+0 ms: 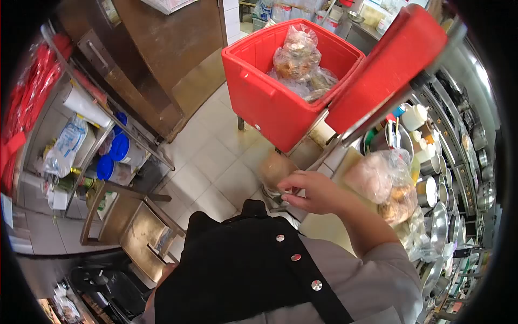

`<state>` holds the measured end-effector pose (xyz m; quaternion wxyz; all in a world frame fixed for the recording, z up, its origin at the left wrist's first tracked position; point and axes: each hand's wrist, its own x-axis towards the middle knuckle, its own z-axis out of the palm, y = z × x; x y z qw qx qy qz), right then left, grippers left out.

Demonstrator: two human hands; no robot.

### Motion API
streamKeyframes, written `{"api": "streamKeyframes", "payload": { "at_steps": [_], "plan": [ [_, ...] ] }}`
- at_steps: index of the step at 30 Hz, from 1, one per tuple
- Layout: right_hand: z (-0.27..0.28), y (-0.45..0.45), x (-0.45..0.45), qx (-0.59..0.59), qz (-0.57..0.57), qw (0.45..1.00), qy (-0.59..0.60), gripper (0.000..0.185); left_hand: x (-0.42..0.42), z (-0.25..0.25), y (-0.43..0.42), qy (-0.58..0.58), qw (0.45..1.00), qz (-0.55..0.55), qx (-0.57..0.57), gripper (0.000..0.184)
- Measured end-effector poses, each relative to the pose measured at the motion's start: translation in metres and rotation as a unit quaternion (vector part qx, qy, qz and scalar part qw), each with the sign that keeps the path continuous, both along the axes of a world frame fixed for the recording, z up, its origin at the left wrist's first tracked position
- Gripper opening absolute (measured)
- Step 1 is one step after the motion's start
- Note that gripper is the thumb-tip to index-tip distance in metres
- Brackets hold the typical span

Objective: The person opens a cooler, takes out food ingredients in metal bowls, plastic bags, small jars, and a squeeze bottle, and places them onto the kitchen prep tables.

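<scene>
My right hand (305,190) reaches forward over the edge of the counter. Its fingers are loosely bent, with the thumb apart from them, and I see nothing between them. Just beyond the fingertips is a blurred, round, tan-brown thing (277,169); its kind is unclear, and I cannot tell whether the hand touches it. Clear plastic bags of pale and orange-brown food (375,175) lie on the counter beside my right forearm. On the left, only a sliver of skin (166,272) shows past my black apron (232,270); the fingers of my left hand are hidden.
A red insulated box (259,92) holds several bagged foods, its lid (388,70) swung open to the right. Pots and bottles (415,116) crowd the right counter. At left stand a wooden chair (143,227), shelving with blue-lidded tubs (120,147) and a brown door (172,48).
</scene>
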<state>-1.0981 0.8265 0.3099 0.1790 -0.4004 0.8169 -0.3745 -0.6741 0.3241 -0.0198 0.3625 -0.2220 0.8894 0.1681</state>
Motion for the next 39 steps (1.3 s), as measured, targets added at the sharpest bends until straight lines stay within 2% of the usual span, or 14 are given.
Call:
{"api": "streamKeyframes", "payload": {
  "at_steps": [5, 12, 16, 19, 20, 22, 25, 26, 29, 32, 35, 36, 38, 39],
  "plan": [
    [-0.003, -0.048, -0.08, 0.027, -0.015, 0.999, 0.031, 0.023, -0.074, 0.002, -0.059, 0.012, 0.996, 0.088, 0.024, 0.027],
    [-0.025, -0.135, -0.164, 0.002, -0.154, 0.988, -0.026, 0.025, -0.246, -0.029, -0.188, 0.054, 0.995, 0.035, 0.073, 0.026],
    [-0.008, -0.196, -0.2, 0.028, -0.167, 0.985, -0.036, 0.02, -0.357, -0.037, -0.266, 0.129, 0.983, 0.014, 0.127, 0.025],
    [-0.011, -0.206, -0.228, -0.029, -0.28, 0.96, 0.005, 0.02, -0.43, -0.039, -0.322, 0.177, 0.942, 0.154, 0.24, 0.025],
    [-0.007, -0.203, -0.243, -0.055, -0.392, 0.917, -0.049, 0.017, -0.457, -0.036, -0.337, 0.134, 0.932, 0.241, 0.235, 0.023],
    [-0.03, -0.162, -0.296, -0.101, -0.522, 0.846, 0.05, 0.02, -0.504, -0.026, -0.355, 0.045, 0.886, 0.411, 0.21, 0.02],
    [-0.063, -0.078, -0.373, -0.109, -0.645, 0.756, -0.032, 0.033, -0.54, -0.009, -0.343, 0.072, 0.795, 0.511, 0.319, 0.018],
    [-0.059, -0.071, -0.389, -0.117, -0.677, 0.717, -0.112, 0.035, -0.558, 0.0, -0.318, 0.053, 0.86, 0.454, 0.224, 0.02],
    [-0.126, -0.007, -0.445, 0.031, -0.682, 0.711, -0.169, 0.047, -0.556, -0.055, -0.332, 0.043, 0.911, 0.254, 0.322, 0.026],
    [-0.159, 0.006, -0.482, 0.118, -0.739, 0.613, -0.253, 0.051, -0.569, -0.061, -0.325, 0.212, 0.963, -0.027, 0.166, 0.032],
    [-0.202, 0.013, -0.509, 0.255, -0.724, 0.622, -0.154, 0.052, -0.568, -0.026, -0.325, 0.11, 0.989, -0.005, 0.097, 0.031],
    [-0.221, 0.002, -0.521, 0.237, -0.747, 0.62, -0.037, 0.049, -0.573, -0.011, -0.319, 0.092, 0.992, -0.002, 0.083, 0.031],
    [-0.241, -0.028, -0.54, 0.174, -0.591, 0.78, -0.111, 0.046, -0.581, 0.015, -0.314, 0.064, 0.996, -0.009, 0.059, 0.031],
    [-0.243, -0.05, -0.545, 0.183, -0.495, 0.817, -0.232, 0.046, -0.586, 0.026, -0.313, 0.054, 0.997, -0.014, 0.05, 0.031]
  ]
}}
